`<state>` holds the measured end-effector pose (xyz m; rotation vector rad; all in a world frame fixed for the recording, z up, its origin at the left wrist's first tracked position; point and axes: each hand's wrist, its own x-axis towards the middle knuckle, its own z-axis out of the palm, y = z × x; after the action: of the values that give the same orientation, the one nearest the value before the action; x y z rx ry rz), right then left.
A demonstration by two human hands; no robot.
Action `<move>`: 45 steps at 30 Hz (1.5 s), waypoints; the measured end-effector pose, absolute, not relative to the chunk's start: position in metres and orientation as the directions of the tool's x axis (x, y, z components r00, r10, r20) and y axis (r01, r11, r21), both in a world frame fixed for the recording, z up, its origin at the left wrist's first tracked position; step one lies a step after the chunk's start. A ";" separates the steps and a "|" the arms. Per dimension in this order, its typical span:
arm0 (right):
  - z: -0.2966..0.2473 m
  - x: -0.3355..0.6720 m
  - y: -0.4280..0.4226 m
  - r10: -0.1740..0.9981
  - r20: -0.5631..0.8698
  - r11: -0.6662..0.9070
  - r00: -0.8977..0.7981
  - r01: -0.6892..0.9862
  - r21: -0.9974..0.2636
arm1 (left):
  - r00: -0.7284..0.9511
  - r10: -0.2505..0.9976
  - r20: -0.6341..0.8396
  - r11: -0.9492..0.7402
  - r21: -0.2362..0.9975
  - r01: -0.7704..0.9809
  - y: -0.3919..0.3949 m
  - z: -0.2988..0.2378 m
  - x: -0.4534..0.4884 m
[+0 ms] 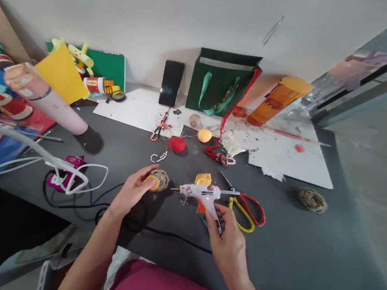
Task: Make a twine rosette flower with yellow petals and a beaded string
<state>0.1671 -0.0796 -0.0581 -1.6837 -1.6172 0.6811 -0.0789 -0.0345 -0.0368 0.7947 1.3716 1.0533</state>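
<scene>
My left hand [135,189] is closed round a small woven twine nest [163,180], with the thumb pressing a yellow piece [154,185] against its near side. In my right hand [228,233] is a white hot glue gun [205,193], gripped by its handle. Its nozzle points left and ends just short of the nest, apart from it. A glue stick [230,192] juts from the gun's back end. Behind the gun lies a yellow piece [203,179], and an orange scrap [201,207] shows below it. Scissors [250,212] with red and yellow handles lie right of the gun.
A second twine nest [312,200] sits at the right. Red yarn [177,144], a yellow ball [204,135] and beads lie ahead. Farther back stand a phone [171,83], green bag [217,85] and orange bottle [275,101]. A black cord [172,237] crosses the table near me.
</scene>
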 end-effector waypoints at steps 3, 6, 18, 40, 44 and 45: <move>-0.063 0.167 -0.088 0.984 0.176 0.115 0.014 0.707 -0.698 | -0.097 0.930 -0.354 0.353 0.935 -0.027 -0.030 -0.035 -0.077; -0.064 0.166 -0.091 0.974 0.226 0.174 -0.034 0.748 -0.640 | -0.097 0.935 -0.341 0.346 0.937 0.046 -0.027 -0.037 -0.075; -0.069 0.171 -0.086 0.968 0.238 0.196 -0.079 0.830 -0.522 | -0.120 0.978 -0.170 0.205 0.889 0.409 -0.026 -0.057 -0.076; -0.064 0.181 0.019 0.975 0.086 0.211 -0.204 0.737 -0.642 | -0.208 0.968 -0.141 0.212 0.903 0.373 -0.033 -0.052 -0.084; -0.061 0.187 0.024 0.986 0.045 0.139 -0.159 0.656 -0.742 | -0.221 0.967 -0.128 0.210 0.891 0.402 -0.034 -0.057 -0.090; -0.061 0.189 0.026 0.989 0.037 0.122 -0.145 0.636 -0.762 | -0.222 0.967 -0.122 0.205 0.891 0.404 -0.034 -0.059 -0.091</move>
<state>0.1894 0.0260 -0.0611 -1.5686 -1.8478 0.8196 -0.0913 -0.0338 -0.0590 1.2893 1.7514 0.9773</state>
